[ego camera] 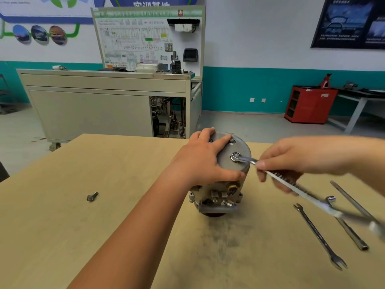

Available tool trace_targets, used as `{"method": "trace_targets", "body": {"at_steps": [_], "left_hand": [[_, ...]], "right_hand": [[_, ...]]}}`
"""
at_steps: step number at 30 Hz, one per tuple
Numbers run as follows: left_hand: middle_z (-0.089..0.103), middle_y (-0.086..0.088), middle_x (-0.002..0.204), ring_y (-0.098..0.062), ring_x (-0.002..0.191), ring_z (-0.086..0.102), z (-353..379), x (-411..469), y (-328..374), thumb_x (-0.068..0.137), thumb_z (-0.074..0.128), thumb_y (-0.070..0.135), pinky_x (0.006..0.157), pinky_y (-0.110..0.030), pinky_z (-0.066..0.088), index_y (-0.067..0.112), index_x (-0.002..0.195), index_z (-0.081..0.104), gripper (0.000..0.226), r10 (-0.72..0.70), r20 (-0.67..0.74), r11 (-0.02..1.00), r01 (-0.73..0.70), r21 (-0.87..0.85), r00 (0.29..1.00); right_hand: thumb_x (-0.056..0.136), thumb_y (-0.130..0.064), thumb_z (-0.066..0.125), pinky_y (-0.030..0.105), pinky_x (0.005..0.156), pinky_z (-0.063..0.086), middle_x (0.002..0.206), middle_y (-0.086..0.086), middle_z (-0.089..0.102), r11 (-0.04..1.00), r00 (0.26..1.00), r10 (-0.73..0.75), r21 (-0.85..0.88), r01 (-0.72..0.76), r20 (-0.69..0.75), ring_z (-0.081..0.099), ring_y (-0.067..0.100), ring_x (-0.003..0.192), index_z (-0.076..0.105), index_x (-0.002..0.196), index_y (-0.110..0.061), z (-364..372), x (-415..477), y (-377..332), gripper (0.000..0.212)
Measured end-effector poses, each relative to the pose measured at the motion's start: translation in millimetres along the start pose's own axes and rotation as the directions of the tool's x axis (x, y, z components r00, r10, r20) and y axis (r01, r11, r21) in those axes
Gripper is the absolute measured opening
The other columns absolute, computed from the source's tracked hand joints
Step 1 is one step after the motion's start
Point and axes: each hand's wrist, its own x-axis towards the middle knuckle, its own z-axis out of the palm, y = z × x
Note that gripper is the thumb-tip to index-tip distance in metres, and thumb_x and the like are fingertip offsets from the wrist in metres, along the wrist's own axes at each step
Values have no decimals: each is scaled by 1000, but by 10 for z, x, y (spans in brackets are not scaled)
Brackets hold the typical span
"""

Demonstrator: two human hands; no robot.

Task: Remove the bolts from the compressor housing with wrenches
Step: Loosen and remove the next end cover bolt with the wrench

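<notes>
The grey compressor housing (231, 163) stands upright in the middle of the wooden table (83, 215). My left hand (200, 157) rests flat on its top face, fingers spread over the far edge. My right hand (291, 161) grips the shaft of a long wrench (291, 186), whose ring end sits over a bolt (235, 157) on the housing's top. The wrench's far end blurs toward the lower right. One loose bolt (92, 196) lies on the table to the left.
To the right on the table lie an open-ended spanner (318, 234), a socket wrench with a small socket head (345, 222) and a thin rod (352, 201). A training bench (104, 105) and a red cabinet (308, 105) stand beyond the table.
</notes>
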Motion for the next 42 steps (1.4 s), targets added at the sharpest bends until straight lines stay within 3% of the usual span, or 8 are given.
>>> {"method": "trace_targets", "body": {"at_steps": [3, 7, 13, 20, 30, 36, 39, 42], "left_hand": [[14, 4, 155, -20, 141, 11, -2, 8, 33, 69, 56, 76, 112, -42, 26, 39, 150, 19, 97, 1, 0, 1000, -1, -1, 1000], [15, 2, 154, -20, 140, 11, -2, 34, 92, 70, 56, 76, 110, -42, 28, 38, 150, 19, 96, 11, 6, 1000, -11, 24, 1000], [13, 5, 154, -18, 141, 10, -5, 14, 36, 70, 56, 76, 110, -41, 29, 39, 150, 18, 96, -4, 5, 1000, 4, 11, 1000], [12, 4, 156, -18, 142, 10, -13, 4, 27, 70, 56, 74, 113, -40, 24, 38, 151, 17, 97, -7, 23, 1000, 7, 4, 1000], [11, 0, 156, -19, 142, 9, -37, 6, 33, 76, 51, 57, 111, -39, 26, 38, 151, 15, 86, -4, 37, 1000, 3, 12, 999], [12, 1, 155, -19, 142, 9, -21, 5, 36, 74, 51, 59, 110, -39, 27, 37, 151, 16, 87, 5, 25, 1000, -6, 13, 1000], [14, 2, 155, -18, 142, 10, -7, -3, 27, 69, 52, 72, 112, -39, 26, 37, 151, 18, 95, 11, 11, 1000, -11, 6, 1000], [15, 4, 155, -18, 142, 11, -2, -7, -3, 67, 56, 79, 112, -39, 25, 38, 150, 19, 100, 16, -5, 1000, -16, -2, 1000]], "right_hand": [[87, -46, 50, 18, 58, 43, 62, -12, 62, 889, 975, -79, -456, -25, -207, 55, 2, 57, 68, 84, -29, -334, 81, 53, 25], [86, -43, 53, 21, 60, 38, 80, -10, 61, 827, 917, -260, -560, 50, -303, 52, 6, 72, 67, 96, -34, -470, 217, 194, 18], [94, -27, 49, 22, 62, 50, 73, -7, 71, 986, 895, -151, 4, 169, -419, 67, 4, 67, 65, 89, -22, -317, 102, 335, 18], [75, -27, 54, 26, 55, 57, 94, 18, 72, 704, 983, -172, 692, 164, -59, 73, 25, 71, 53, 99, -2, 317, -32, 74, 35], [97, -16, 39, 24, 46, 53, 75, 15, 72, 569, 984, -174, 813, 125, -29, 66, 18, 47, 55, 94, -5, 564, 76, -86, 20], [98, -18, 38, 22, 40, 49, 64, 15, 68, 594, 987, -156, 797, 114, -25, 59, 16, 37, 55, 93, -4, 549, 103, -76, 22], [99, -23, 38, 22, 39, 48, 61, 12, 67, 762, 990, -140, 641, 90, 27, 57, 14, 36, 53, 90, -6, 467, 92, -27, 24], [96, -32, 41, 19, 44, 45, 57, 4, 64, 968, 995, -58, 250, 36, 81, 56, 13, 41, 56, 83, -12, 160, 58, 16, 28]]}}
